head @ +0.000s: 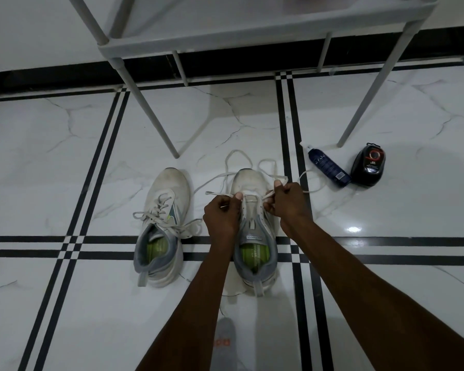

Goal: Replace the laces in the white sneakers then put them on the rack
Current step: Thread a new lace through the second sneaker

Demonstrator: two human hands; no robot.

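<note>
- Both hands work over the right sneaker [255,236]: the left hand [221,216] has its fingers curled, pinching a stretch of white lace [236,159] at the shoe's left eyelet row, and the right hand [288,202] is closed in a loose fist on the lace at the right eyelet row.
- Both forearms reach forward and down from the bottom of the view, wrists bent slightly inward so the knuckles face up over the tongue.
- That sneaker stands on the tiled floor [65,156] with its toe pointing at the rack [225,36], its lace threaded only through the lowest eyelets, judging by the long loose loops lying past the toe.
- The left sneaker [161,228] sits just beside it, laced but untied.
- Risk: uneven pulling could leave one lace end too short to finish, since the free tails look unequal.
- Risk: the slack loops near the toe may tangle or knot as they are drawn through.
- A blue spray bottle [328,168] and a black polish container [368,166] lie to the right; a trailing tail lies near the bottle and could drag it.
</note>
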